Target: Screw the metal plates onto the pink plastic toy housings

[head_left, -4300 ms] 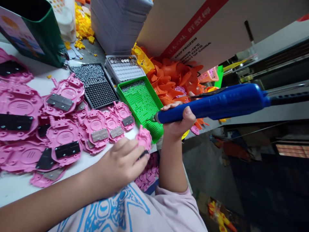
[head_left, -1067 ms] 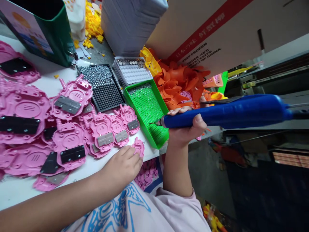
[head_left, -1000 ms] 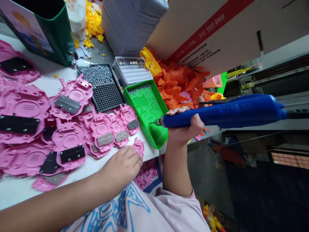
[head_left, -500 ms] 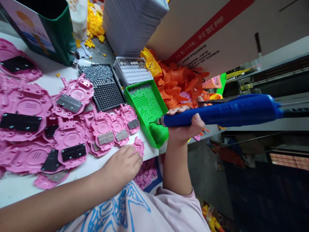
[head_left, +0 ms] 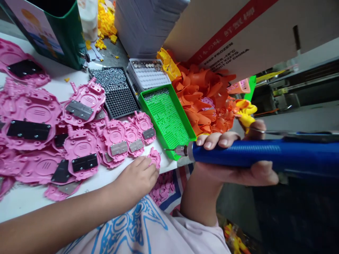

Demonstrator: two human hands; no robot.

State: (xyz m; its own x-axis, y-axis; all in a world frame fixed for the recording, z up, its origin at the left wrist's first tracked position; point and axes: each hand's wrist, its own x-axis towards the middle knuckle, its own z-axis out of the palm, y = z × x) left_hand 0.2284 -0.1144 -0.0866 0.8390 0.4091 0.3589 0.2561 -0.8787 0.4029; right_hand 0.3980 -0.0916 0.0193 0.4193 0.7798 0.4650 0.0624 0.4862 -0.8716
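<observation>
Your left hand (head_left: pixel 137 176) curls over a small pink shell (head_left: pixel 155 158); your right hand (head_left: pixel 225 173) grips a blue screwdriver (head_left: pixel 235 153).
That shell sits by the white table's (head_left: pixel 23 203) near edge, dim floor (head_left: pixel 235 201) to your right. More shells (head_left: pixel 83 150) crowd leftward; a narrow gap leads to the green tray (head_left: pixel 184 113), then orange pieces (head_left: pixel 196 98) before a cardboard box (head_left: pixel 267 42).

Below the green tray (head_left: pixel 181 112), a small pink part (head_left: pixel 155 157) is partly covered by the left hand (head_left: pixel 139 176). Right of the tray, 2 things are cropped: the blue driver (head_left: pixel 225 153), by which the right hand (head_left: pixel 225 174) is partly screened, and the carton (head_left: pixel 259 31). Inside the tray, the screws (head_left: pixel 159 94) are too small to be counted.
</observation>
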